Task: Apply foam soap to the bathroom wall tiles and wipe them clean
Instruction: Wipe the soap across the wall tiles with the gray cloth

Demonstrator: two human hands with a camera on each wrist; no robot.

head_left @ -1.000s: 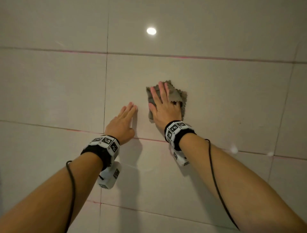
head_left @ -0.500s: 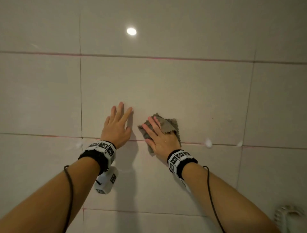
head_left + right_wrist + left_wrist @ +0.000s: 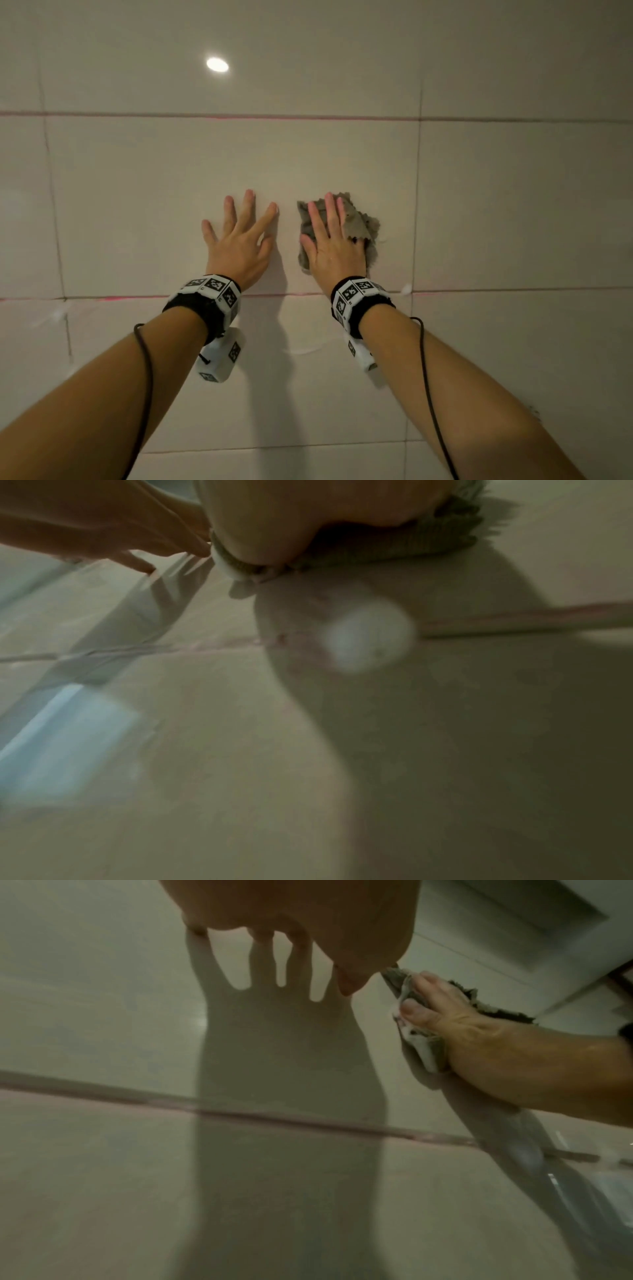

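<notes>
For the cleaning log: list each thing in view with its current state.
left hand: flat on the wall tiles, fingers spread, holding nothing
right hand: pressing the cloth against the tile
cloth: crumpled, foam on its edge
foam dab: unwiped, on the grout line

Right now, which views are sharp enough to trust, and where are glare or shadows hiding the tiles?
Head view: sharp, one lamp glare spot high on the tiles, shadows only under both wrists. Left wrist view: dim but readable, the left hand casts a broad shadow down the wall; right hand and cloth clear. Right wrist view: blurred, a foam blob out of focus.
</notes>
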